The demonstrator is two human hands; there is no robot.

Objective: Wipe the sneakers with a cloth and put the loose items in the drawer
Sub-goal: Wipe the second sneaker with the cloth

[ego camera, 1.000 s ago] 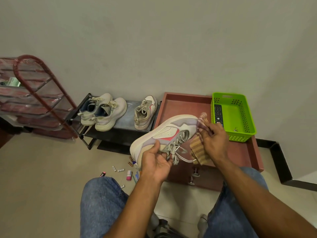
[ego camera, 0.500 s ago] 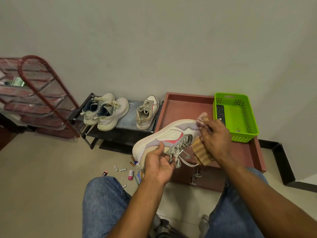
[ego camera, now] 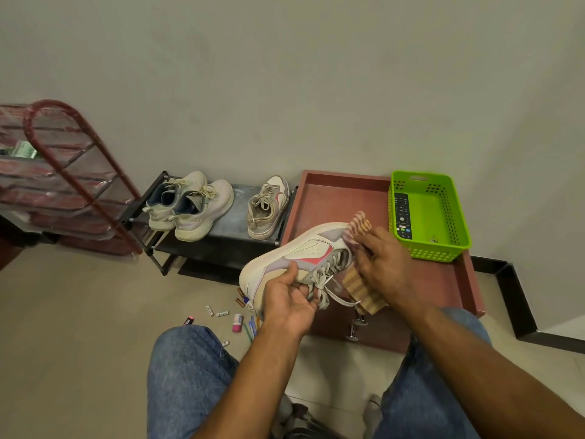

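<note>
The left hand (ego camera: 289, 299) grips a white sneaker with a pink swoosh (ego camera: 304, 255) from beneath, thumb over its side, fingers curled at the laces, holding it in the air above the person's knees. The right hand (ego camera: 384, 267) pinches a striped cloth (ego camera: 359, 228) and presses it against the sneaker's far end; the cloth's tail hangs below that hand. Beyond and under the right hand lies an open reddish drawer (ego camera: 342, 198), with a green basket (ego camera: 443, 251) at its far right corner holding a remote control (ego camera: 402, 215). Below the left hand, small loose items (ego camera: 237, 321) are scattered on the floor. Farther out to the left, three more sneakers (ego camera: 202, 207) sit on a low black shoe rack (ego camera: 221, 248).
</note>
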